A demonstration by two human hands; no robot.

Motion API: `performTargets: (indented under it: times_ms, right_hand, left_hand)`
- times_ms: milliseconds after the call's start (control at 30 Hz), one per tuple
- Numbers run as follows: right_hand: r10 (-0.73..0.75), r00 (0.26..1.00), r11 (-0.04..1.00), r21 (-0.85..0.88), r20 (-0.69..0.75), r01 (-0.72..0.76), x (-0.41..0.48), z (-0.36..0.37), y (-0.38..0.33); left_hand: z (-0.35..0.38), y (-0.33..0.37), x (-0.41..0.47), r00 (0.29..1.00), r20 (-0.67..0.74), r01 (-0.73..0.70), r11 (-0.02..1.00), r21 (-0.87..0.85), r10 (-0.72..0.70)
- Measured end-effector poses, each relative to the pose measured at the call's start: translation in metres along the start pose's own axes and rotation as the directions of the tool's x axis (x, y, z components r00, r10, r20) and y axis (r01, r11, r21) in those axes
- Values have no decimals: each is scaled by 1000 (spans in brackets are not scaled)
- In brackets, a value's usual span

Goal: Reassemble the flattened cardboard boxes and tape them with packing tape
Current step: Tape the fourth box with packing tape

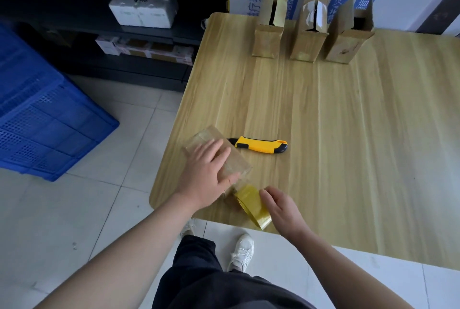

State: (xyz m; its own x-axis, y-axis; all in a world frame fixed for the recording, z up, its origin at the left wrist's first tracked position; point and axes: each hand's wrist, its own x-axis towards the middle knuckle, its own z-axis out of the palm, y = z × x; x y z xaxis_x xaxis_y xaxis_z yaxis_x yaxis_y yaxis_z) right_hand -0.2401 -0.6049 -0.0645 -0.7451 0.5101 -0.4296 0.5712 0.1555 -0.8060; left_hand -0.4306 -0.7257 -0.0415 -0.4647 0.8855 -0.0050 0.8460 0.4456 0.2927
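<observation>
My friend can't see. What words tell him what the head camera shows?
A person's left hand rests on a small cardboard box on a wooden table while the right hand holds a yellowish tape roll beside it. A yellow utility knife lies nearby, and three open boxes stand at the far edge.

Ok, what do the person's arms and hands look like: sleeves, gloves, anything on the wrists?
Both forearms are bare to the edge of the picture, with no sleeves in view. The left hand and right hand wear no gloves, and no watch, band or ring shows on the sides seen. Below them are dark trousers and white lace-up shoes.
</observation>
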Motion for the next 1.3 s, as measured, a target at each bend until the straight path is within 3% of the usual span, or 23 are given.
performTargets:
  times_ms: [67,267,400,567,733,867,933,1000,1033,1100,1133,1233,1300]
  right_hand:
    - [-17,1000,1000,-23,8,18,1,-1,0]
    - [-46,999,997,-52,21,47,-3,-2,1]
    - [-44,999,997,-58,25,45,-4,-2,0]
    - [-46,999,994,-103,12,47,-2,-5,1]
    - [-19,1000,995,-99,-17,18,-5,-4,1]
    - [1,999,996,-84,-44,-4,-11,5,-2]
    - [0,998,997,-71,-58,-4,-11,4,-2]
    - [7,998,997,-76,-57,-12,-11,2,-2]
    - [13,999,996,-84,-51,-18,-11,1,-2]
    - [16,999,996,-92,-33,-19,-12,-1,1]
    - [11,1000,995,-94,-22,-13,-12,-2,1]
    - [-5,1000,993,-119,22,7,-6,-7,1]
    - [-28,997,989,-140,67,37,-1,-11,1]
  left_hand:
    - [8,-1,-11,994,112,-15,992,122,1]
    - [18,11,-15,984,161,25,952,304,-77]
    - [21,21,-12,977,177,70,959,275,-122]
    - [8,-7,-7,990,128,43,991,124,-59]
    - [8,-22,-1,941,182,230,933,277,-285]
    - [6,-10,-4,975,106,160,943,291,-198]
    - [2,5,-13,984,-106,161,969,188,-142]
    - [3,19,-21,899,-303,309,948,-69,-315]
    - [3,24,-26,831,-295,408,877,-253,-471]
    - [4,33,-39,711,-148,524,658,-541,-688]
    - [5,39,-46,688,-88,543,592,-595,-720]
    - [7,66,-61,700,40,596,552,-583,-713]
    - [13,83,-60,645,95,650,479,-589,-759]
